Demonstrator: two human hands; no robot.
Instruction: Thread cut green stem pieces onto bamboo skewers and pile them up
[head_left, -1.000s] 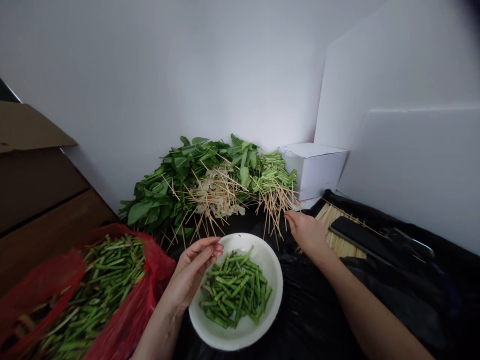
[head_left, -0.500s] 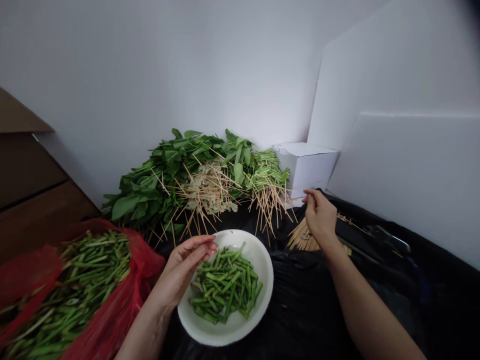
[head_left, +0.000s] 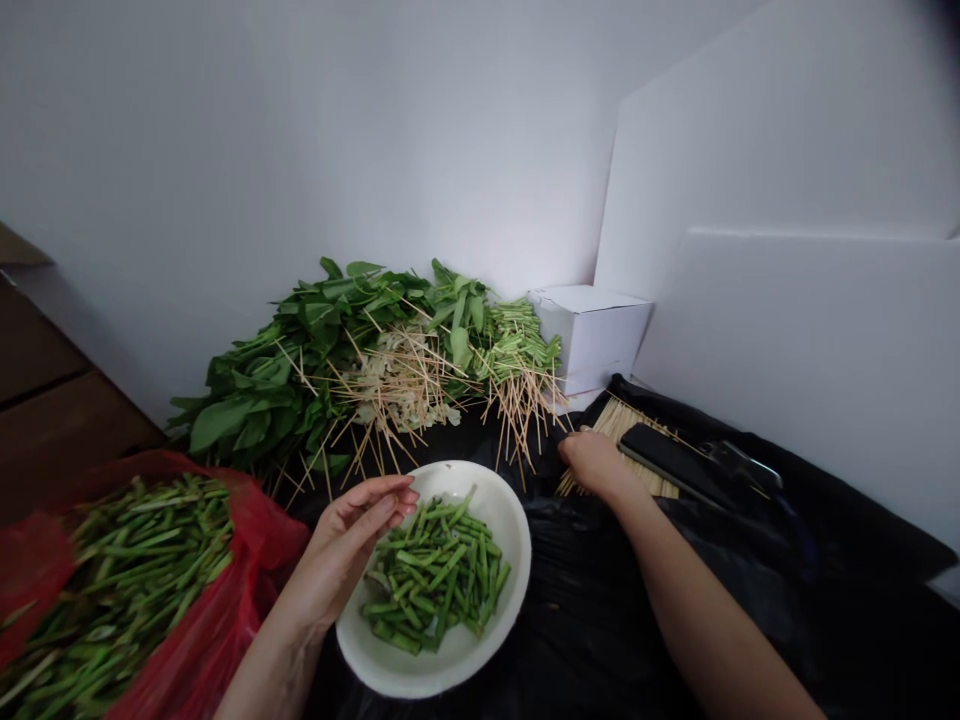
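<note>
Your left hand (head_left: 351, 543) and right hand (head_left: 598, 465) are bare, as are the left forearm (head_left: 271, 655) and right forearm (head_left: 694, 590), each slender and smoothly rounded in outline, while faint lengthwise ridges mark the left wrist (head_left: 304, 632).

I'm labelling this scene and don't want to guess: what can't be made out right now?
All in the head view:
- Left hand: anything between the fingertips is too small to tell.
- Right hand: whether it grips anything is hidden by the hand itself.
- White bowl: much of its bottom is covered by cut green stems.
- Pale sticks: partly covered by a dark slab.
- Red bag: cut off by the picture's edges.
</note>
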